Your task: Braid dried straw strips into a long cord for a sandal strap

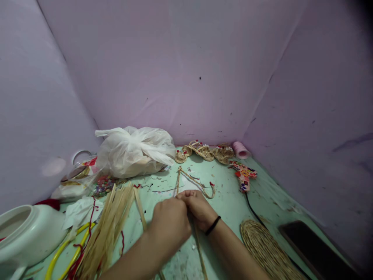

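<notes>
My left hand point(170, 224) and my right hand point(198, 208) are pressed together at the middle of the green table point(230, 202), both closed in a pinch on a braided straw cord point(190, 179). The cord runs away from my fingers, up to a point and back in a loop to the right. A loose straw strip point(200, 249) trails from under my hands toward me. A black band sits on my right wrist.
A bundle of straw strips point(109, 225) lies left of my hands, with a yellow hoop point(60, 252), a white jar point(25, 233) and a plastic bag point(132, 151). Small woven sandals point(204, 151), a pink spool point(240, 149), a woven mat point(266, 251) and a phone point(313, 247) lie to the right.
</notes>
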Demonstrator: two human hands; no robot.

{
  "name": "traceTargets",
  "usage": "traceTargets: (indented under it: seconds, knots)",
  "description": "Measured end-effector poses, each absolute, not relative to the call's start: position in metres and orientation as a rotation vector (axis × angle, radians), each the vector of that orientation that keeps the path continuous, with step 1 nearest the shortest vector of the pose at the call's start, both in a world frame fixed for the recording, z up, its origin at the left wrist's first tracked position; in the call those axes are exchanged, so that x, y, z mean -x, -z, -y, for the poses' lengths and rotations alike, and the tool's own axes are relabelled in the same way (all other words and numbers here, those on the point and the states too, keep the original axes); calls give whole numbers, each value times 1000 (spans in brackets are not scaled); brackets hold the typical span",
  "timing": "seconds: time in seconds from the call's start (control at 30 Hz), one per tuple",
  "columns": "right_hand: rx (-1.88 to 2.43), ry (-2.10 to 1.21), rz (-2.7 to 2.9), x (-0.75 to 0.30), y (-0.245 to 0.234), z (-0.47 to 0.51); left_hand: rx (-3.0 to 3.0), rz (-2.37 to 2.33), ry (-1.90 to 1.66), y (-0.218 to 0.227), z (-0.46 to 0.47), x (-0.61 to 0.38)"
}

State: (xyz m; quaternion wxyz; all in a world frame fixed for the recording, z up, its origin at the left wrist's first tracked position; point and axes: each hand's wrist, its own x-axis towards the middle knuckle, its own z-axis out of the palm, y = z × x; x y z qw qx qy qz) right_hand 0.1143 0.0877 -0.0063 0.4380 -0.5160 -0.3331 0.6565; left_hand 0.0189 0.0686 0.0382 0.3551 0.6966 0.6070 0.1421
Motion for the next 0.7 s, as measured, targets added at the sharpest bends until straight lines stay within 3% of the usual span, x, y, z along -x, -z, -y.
traceTargets:
  seconds: [0.1, 0.23, 0.33, 0.7]
  knots:
    - [1283, -1679, 874, -118, 4, -87, -1714, -1715, -595, -48, -89, -5]
    - [1187, -1747, 936, -124, 4, -88, -1131, -1401, -436, -40, -103, -1]
    - [1192, -1688, 1099, -127, 7, -91, -1062, -1309, -419, -27, -104, -4]
    - [1761, -651, 1888, -128, -6, -80, -1412, -1416, -557, 3, -109, -4]
